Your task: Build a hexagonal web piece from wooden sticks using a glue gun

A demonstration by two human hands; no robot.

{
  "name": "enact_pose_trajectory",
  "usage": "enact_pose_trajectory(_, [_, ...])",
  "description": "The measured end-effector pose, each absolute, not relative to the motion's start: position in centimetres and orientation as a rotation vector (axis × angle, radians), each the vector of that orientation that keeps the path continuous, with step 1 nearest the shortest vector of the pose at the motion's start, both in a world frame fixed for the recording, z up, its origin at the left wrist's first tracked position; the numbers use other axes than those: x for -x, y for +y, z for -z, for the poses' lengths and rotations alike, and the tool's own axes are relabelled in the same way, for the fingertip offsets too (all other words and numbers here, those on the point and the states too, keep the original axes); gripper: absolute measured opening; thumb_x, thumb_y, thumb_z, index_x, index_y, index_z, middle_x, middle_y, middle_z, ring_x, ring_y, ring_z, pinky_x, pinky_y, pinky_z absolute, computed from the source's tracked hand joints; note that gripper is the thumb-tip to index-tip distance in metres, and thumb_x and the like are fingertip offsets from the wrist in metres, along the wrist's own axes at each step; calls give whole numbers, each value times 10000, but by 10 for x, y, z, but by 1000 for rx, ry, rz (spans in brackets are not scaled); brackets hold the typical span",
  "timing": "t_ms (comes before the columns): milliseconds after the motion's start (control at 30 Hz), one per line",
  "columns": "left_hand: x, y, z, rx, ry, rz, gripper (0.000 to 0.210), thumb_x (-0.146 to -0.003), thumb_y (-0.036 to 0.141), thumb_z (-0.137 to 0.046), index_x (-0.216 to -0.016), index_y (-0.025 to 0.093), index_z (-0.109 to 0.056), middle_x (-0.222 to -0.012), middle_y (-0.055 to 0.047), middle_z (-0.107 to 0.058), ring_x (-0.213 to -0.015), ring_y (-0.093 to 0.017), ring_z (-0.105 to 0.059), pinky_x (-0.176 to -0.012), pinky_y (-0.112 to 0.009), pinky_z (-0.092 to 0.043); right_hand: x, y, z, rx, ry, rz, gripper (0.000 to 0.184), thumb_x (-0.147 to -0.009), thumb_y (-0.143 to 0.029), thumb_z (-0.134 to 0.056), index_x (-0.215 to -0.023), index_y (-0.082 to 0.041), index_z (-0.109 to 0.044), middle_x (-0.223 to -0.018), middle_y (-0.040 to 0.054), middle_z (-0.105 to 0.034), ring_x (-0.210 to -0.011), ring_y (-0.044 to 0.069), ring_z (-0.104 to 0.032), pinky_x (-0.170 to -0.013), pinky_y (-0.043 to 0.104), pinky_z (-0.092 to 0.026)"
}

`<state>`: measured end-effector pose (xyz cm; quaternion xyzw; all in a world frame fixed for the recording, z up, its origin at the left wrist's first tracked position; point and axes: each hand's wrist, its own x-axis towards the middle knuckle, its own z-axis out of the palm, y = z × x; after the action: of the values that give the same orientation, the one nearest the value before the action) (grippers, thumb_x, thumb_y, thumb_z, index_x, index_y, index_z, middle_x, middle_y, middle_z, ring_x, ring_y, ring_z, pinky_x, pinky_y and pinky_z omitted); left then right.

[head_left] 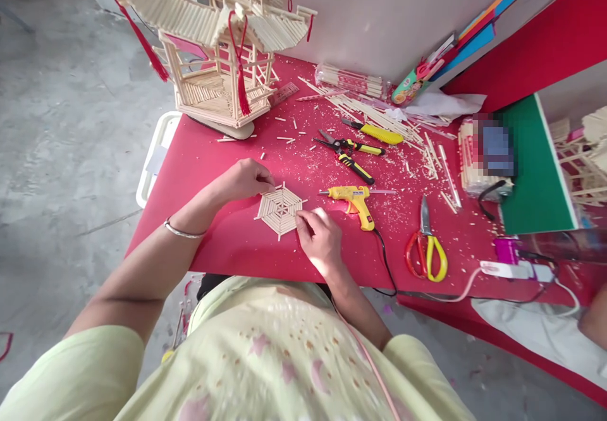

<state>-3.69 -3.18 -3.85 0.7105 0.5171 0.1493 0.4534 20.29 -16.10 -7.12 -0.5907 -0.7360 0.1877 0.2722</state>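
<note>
A hexagonal web-like panel of thin wooden sticks [281, 211] lies on the red tabletop in front of me, short stick ends jutting out at its corners. My left hand [244, 179] is closed at its upper left edge, fingertips pinching there. At the right edge, my right hand [320, 234] pinches the panel's rim between thumb and fingers. A yellow glue gun [353, 203] rests just right of the panel, a clear glue stick poking out of its back. Beyond it lie black-and-yellow cutters [348, 155] and a yellow utility knife [379, 133].
A stick-built pavilion model [222, 95] with red tassels stands at the back left. Red-and-yellow scissors [426, 247] lie at the right, near a white power strip [512, 270]. Loose sticks [379, 114] and shavings litter the table. Another person's arm [594, 320] shows at the right edge.
</note>
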Motion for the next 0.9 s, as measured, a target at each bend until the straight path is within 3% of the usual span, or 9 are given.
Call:
enact_pose_trajectory(200, [37, -33, 39, -1685, 1285, -482, 181, -715, 295, -711, -793, 174, -820, -728, -38, -755, -686, -168, -616, -619, -243, -444, -200, -167, 67, 1563, -1962, -531, 307, -1038, -397, -489, -1145, -284, -754, -1016, 97, -733, -950, 244, -707, -874, 353, -566])
enact_pose_trajectory(400, [34, -38, 31, -1368, 1198, -746, 344, -739, 388, -790, -991, 155, -801, -669, -9, -646, -579, -98, -477, -533, -224, -338, -239, -129, 17, 1563, -1960, -452, 324, -1038, -384, -473, -1236, -292, -712, -1143, 85, -729, -999, 235, -694, -908, 358, -565])
enact_pose_trajectory(467, [29, -40, 29, -1259, 1115, -768, 343, -731, 389, -819, -973, 148, -787, -626, 7, -590, -545, -81, -429, -513, -223, -308, -266, -89, 5, 1676, -2060, -320, 407, -1004, -350, -492, -1376, -248, -625, -1246, 108, -696, -1115, 263, -662, -999, 398, -530])
enact_pose_trajectory(533, [24, -43, 28, -1174, 1054, -794, 325, -719, 374, -838, -937, 143, -775, -642, 4, -588, -548, -79, -436, -517, -224, -326, -290, -44, 2, 1870, -2237, -170, 644, -882, -322, -631, -1493, -159, -511, -1418, 171, -597, -1326, 342, -541, -1141, 471, -422])
enact_pose_trajectory(600, [20, -46, 28, -1119, 1008, -818, 302, -717, 362, -845, -905, 139, -765, -673, -7, -604, -561, -81, -464, -527, -226, -357, -306, -3, 5, 2106, -2459, -152, 868, -804, -370, -702, -1566, -98, -389, -1526, 225, -485, -1410, 399, -451, -1158, 497, -387])
enact_pose_trajectory(667, [18, -48, 28, -1079, 951, -839, 281, -732, 365, -838, -877, 140, -752, -694, -14, -615, -559, -81, -483, -525, -226, -370, -312, 25, 10, 2206, -2585, -115, 970, -763, -429, -730, -1580, -74, -346, -1508, 264, -481, -1378, 429, -470, -1117, 513, -407])
enact_pose_trajectory(767, [18, -50, 26, -1026, 872, -861, 273, -771, 388, -823, -854, 147, -724, -746, -29, -643, -576, -84, -522, -519, -221, -390, -312, 40, 14, 2187, -2647, -31, 944, -731, -398, -745, -1549, -87, -392, -1406, 276, -542, -1289, 441, -525, -1049, 531, -427])
enact_pose_trajectory(900, [18, -52, 23, -977, 801, -940, 311, -791, 429, -826, -830, 148, -697, -742, -28, -645, -580, -86, -537, -498, -211, -393, -312, 33, 8, 2138, -2681, 94, 747, -799, -374, -676, -1467, -104, -480, -1334, 264, -566, -1252, 430, -522, -1035, 537, -394])
